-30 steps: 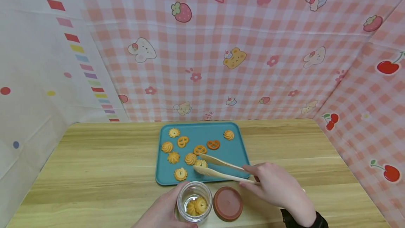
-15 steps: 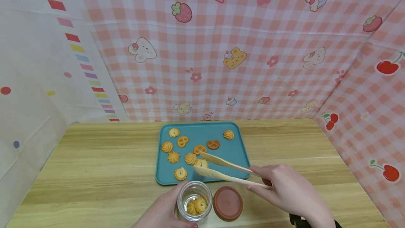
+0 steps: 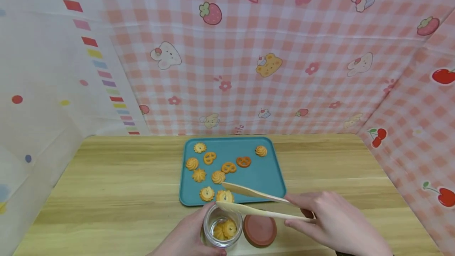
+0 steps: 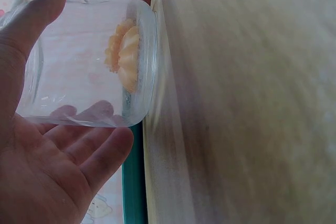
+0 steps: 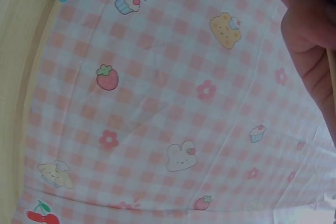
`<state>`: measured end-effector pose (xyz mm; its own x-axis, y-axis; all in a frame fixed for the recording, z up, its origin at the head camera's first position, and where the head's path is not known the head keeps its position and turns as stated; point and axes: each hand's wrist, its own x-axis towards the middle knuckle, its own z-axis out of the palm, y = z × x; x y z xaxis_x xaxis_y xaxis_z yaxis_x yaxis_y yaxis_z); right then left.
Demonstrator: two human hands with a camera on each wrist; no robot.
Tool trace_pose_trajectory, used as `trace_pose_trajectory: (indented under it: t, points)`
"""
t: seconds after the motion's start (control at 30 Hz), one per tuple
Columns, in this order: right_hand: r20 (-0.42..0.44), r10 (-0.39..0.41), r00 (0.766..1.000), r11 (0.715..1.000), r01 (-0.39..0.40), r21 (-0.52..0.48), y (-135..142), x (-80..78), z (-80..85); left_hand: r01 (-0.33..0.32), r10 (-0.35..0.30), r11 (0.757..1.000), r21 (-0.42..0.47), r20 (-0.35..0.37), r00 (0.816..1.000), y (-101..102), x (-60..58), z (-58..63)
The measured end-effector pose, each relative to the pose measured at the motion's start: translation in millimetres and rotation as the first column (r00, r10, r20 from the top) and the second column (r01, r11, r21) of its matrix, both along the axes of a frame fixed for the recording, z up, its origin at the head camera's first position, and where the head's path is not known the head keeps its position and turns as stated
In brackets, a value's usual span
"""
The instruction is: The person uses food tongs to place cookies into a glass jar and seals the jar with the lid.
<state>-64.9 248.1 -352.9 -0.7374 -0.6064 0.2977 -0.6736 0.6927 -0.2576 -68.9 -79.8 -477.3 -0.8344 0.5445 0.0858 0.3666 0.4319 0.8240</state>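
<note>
My left hand (image 3: 192, 234) grips a clear glass jar (image 4: 73, 61), its thumb on one side and fingers on the other. At the bottom of the jar lie cookies (image 3: 229, 228). My right hand (image 3: 332, 222) holds wooden tongs (image 3: 257, 193) by their arms, with a flower-edged cookie (image 3: 225, 197) between the tips. In the head view, that cookie is just beyond the jar's mouth, and the lower tong tip overlaps the rim. The right wrist view catches only part of the right hand (image 5: 310, 40) at its edge.
A teal tray (image 3: 264, 177) holds several cookies, such as a swirled one (image 3: 218, 177), and pretzels, among them a darker one (image 3: 243, 162). A reddish-brown lid (image 3: 260, 232) lies right of the jar on the wooden table (image 3: 117, 192). Patterned cloth (image 3: 199, 70) stands behind the table.
The tongs now pinch the cookie and have brought it from beside the swirled cookie and pretzel toward the jar. My left hand keeps the jar in place. The head view has shifted slightly.
</note>
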Motion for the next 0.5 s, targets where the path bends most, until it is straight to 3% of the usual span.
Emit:
trace_pose_trajectory:
  t: [0.33, 0.5]
  points:
    - [0.116, -0.009, 0.993, 0.995, -0.003, 0.104, 4, 7.3, 17.8, -0.019, 0.019, 0.999, -0.027, 0.028, 0.999, 1, 0.5, 0.6]
    - [0.133, 0.037, 0.990, 0.992, -0.053, 0.118, 1, 6.4, 21.8, -0.019, 0.019, 1.000, 0.003, 0.047, 0.999, 1, 1.8, 1.3]
